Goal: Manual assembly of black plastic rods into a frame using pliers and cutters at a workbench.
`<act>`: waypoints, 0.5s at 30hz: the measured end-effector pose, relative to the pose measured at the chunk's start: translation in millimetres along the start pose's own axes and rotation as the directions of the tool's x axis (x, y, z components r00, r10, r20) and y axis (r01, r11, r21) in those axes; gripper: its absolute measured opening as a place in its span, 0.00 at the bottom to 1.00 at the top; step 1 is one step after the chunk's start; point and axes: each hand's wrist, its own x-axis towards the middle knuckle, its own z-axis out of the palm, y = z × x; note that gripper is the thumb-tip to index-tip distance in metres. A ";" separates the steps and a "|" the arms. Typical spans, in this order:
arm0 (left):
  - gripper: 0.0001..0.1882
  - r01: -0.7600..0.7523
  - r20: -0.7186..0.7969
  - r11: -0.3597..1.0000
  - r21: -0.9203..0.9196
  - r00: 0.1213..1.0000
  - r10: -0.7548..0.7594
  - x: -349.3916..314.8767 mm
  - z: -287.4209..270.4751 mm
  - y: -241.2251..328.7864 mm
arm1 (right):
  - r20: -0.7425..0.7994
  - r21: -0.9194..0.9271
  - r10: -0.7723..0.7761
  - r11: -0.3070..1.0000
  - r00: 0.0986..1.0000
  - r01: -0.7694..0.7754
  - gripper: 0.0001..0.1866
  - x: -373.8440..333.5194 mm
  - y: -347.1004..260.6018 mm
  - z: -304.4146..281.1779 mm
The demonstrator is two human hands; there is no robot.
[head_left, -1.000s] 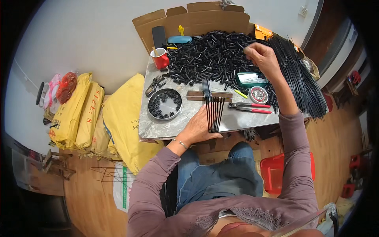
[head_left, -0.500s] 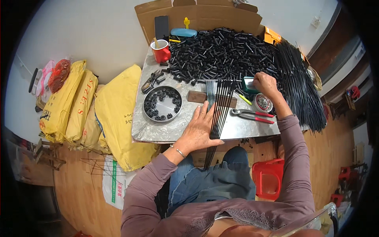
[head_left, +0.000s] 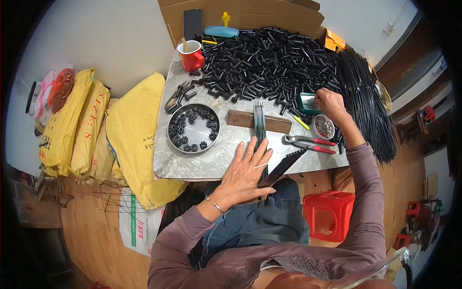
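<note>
My left hand [head_left: 244, 174] lies flat with its fingers spread over a bundle of thin dark rods [head_left: 260, 120]. The upper ends of these rods rest across a brown wooden bar [head_left: 279, 124]. Beside the thumb, a second group of black rods [head_left: 286, 164] slants off to the right past the table's front edge. A short white sliver [head_left: 261, 165] shows by my ring finger. Over the green box [head_left: 306, 102] at the right, my right hand [head_left: 331, 103] has its fingers curled together; whatever they pinch is hidden.
Black plastic bolt-like pieces [head_left: 269, 62] are heaped at the back. Long black rods [head_left: 365, 103] lie at the right. A round metal tray [head_left: 217, 137] holds small black parts. Red-handled pincers [head_left: 310, 143], a small round tub [head_left: 323, 126] and a red mug [head_left: 192, 57] stand around.
The black rods on the right have dropped back off the wooden bar and now slant towards the right. My right hand stays by the green box, slightly shifted. The whole view has moved a little.
</note>
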 end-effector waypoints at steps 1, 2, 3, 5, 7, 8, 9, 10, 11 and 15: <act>0.52 0.006 0.010 1.000 -0.005 1.000 -0.006 -0.2 -0.8 -0.2 | -0.002 -0.002 0.002 1.000 1.000 -0.002 0.06 0.2 1.4 -0.4; 0.52 0.002 0.008 1.000 -0.003 1.000 -0.002 -0.1 -1.2 0.5 | -0.020 -0.002 -0.022 1.000 1.000 0.022 0.05 -0.4 3.1 -1.9; 0.51 0.008 0.004 1.000 0.005 1.000 -0.008 0.1 -1.3 1.8 | -0.038 -0.003 -0.045 0.999 0.998 0.045 0.05 -0.4 4.8 -4.0; 0.50 0.016 0.005 1.000 0.016 1.000 -0.016 0.2 1.7 1.3 | -0.078 0.046 0.003 0.999 0.997 0.000 0.05 6.1 -5.3 -17.5; 0.50 0.016 0.003 1.000 0.021 1.000 -0.016 0.5 2.5 1.3 | -0.216 0.106 -0.002 0.994 0.976 0.026 0.03 15.4 -29.1 -34.4; 0.50 0.018 0.004 1.000 0.024 1.000 -0.018 0.7 2.3 2.0 | -0.284 0.175 -0.094 0.973 0.954 0.148 0.02 22.6 -45.5 -40.0; 0.51 0.006 -0.003 1.000 0.019 1.000 -0.005 -0.1 0.9 2.1 | -0.316 0.231 -0.152 0.945 0.936 0.232 0.03 30.9 -63.4 -35.7; 0.51 0.005 0.001 1.000 0.017 1.000 -0.005 -1.1 1.4 1.1 | -0.332 0.334 -0.166 0.900 0.929 0.280 0.03 38.1 -87.4 -28.0; 0.51 0.006 0.007 0.999 0.036 1.000 -0.006 -1.6 1.3 0.6 | -0.278 0.380 -0.150 0.890 0.949 0.252 0.04 44.0 -111.1 -20.8; 0.51 -0.007 0.014 0.999 0.043 1.000 0.006 5.0 -0.2 4.1 | -0.024 0.440 -0.198 0.878 0.980 0.188 0.04 57.6 -152.9 0.0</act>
